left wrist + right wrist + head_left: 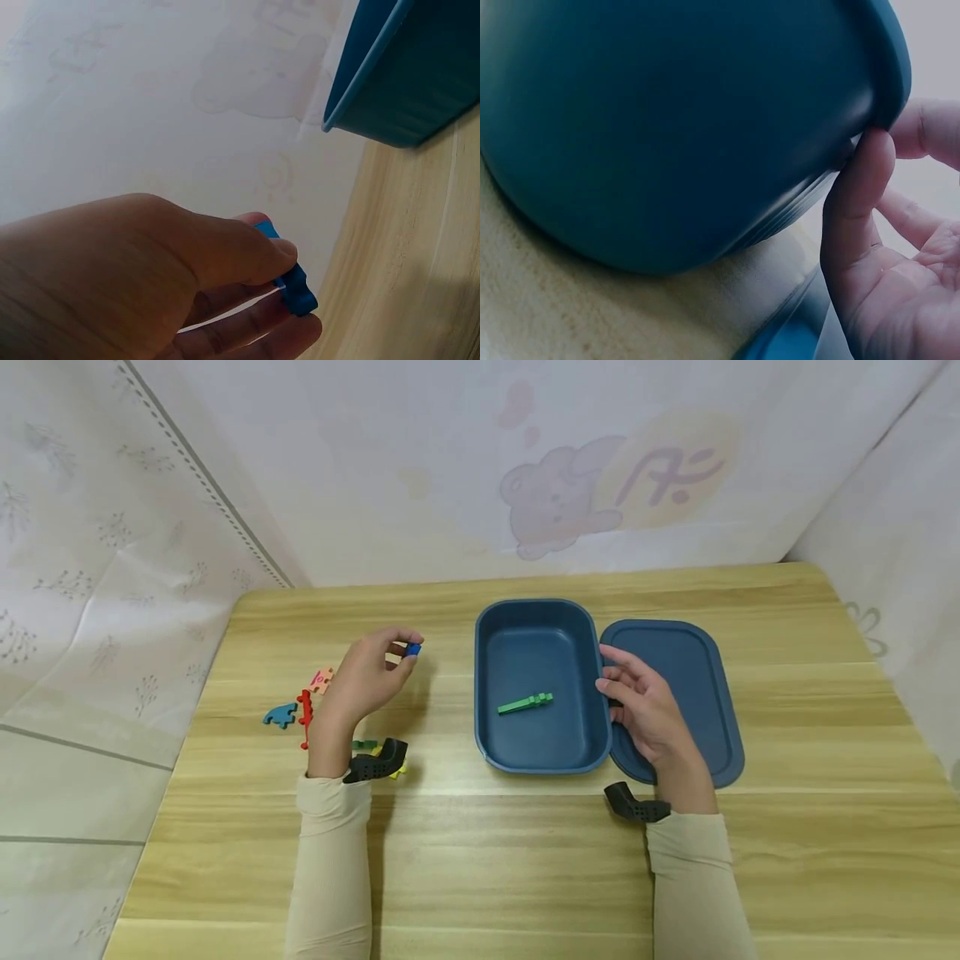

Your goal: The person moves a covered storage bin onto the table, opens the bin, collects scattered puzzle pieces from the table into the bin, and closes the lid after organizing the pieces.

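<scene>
Head view: green piece [525,703] inside box [543,652]; left hand [366,678] pinches blue piece [413,649], not yet in; other pieces [281,716] on table [510,860]; right hand [649,710] loosely touches box's rim.

The box [532,660] and lid [697,689] are made of smooth, low-sheen plastic; the worktop [510,860] is faced in smooth wood grain; the sleeves [332,877] are made of matt cloth.

blue piece [299,295]: partly covered by left hand [176,262] | yellow piece [399,772]: partly behind wrist camera [377,763], head view
</scene>
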Available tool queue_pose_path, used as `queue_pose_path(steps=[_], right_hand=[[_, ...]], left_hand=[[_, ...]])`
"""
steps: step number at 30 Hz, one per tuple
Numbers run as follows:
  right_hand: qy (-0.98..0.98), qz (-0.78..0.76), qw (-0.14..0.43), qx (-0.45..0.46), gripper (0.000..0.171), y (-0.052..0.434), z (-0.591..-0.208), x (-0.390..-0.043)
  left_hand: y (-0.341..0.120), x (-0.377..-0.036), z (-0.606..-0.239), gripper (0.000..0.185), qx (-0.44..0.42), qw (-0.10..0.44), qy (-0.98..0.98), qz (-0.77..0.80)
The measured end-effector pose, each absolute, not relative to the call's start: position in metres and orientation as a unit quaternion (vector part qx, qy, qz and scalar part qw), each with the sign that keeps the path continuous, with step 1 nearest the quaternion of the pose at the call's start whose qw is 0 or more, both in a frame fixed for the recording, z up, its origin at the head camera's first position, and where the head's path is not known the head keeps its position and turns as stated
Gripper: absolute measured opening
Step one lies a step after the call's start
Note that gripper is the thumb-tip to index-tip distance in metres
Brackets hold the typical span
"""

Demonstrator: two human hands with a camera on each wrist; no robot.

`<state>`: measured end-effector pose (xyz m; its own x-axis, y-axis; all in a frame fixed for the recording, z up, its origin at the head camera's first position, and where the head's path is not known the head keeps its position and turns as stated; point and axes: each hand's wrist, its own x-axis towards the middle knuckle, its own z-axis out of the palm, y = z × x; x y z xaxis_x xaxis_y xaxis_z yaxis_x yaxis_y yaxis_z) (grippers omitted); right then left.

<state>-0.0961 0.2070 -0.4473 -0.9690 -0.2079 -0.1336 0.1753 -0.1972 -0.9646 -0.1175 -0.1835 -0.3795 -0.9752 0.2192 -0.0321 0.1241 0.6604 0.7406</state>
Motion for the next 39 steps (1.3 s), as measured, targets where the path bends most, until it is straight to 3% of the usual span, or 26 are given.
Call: queue_pose_path(steps=[39], right_hand=[[0.611,-0.782,0.123,-0.016,0.058,0.206,-0.447,-0.096]], left_hand=[[-0.164,-0.117,-0.376,0.028,0.116,0.064,0.912,0.389]])
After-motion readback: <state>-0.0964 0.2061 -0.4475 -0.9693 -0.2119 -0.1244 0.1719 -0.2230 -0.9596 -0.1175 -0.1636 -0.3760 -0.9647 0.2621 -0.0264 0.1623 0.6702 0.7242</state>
